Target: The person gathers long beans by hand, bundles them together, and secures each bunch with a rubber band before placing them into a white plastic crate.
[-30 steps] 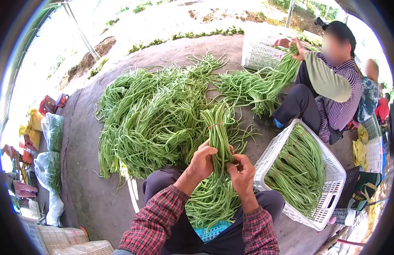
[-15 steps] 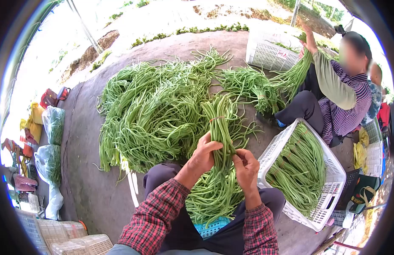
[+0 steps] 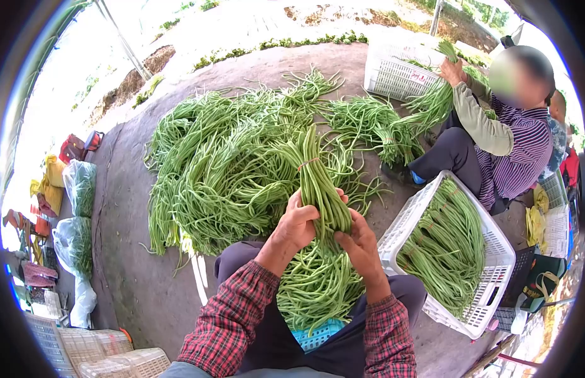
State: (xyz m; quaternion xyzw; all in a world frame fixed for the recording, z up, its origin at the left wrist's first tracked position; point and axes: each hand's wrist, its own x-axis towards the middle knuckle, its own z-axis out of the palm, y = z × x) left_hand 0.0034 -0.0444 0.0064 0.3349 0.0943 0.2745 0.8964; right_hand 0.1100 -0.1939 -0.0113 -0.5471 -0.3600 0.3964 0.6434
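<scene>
My left hand (image 3: 297, 222) is wrapped around a bundle of long green beans (image 3: 319, 186), which has a reddish band (image 3: 308, 163) around its upper part. On the bundle's right side, lower down, my right hand (image 3: 362, 247) grips it with the thumb pressed against the beans. More long beans (image 3: 319, 291) hang below my hands between my knees, over a blue plastic basket (image 3: 312, 337). Just beyond the bundle spreads a large loose heap of long beans (image 3: 223, 160) on the ground.
At my right stands a white crate (image 3: 491, 299) holding banded bean bundles. A seated co-worker (image 3: 516, 138) handles beans beside another white crate (image 3: 393, 79). Bean-filled plastic bags (image 3: 75, 242) line the left side, with pale crates (image 3: 125, 364) at the lower left.
The bundle in my hands has tilted, its top shifting left and toward me. My right hand has moved slightly left. The co-worker's raised hand has come down onto beans.
</scene>
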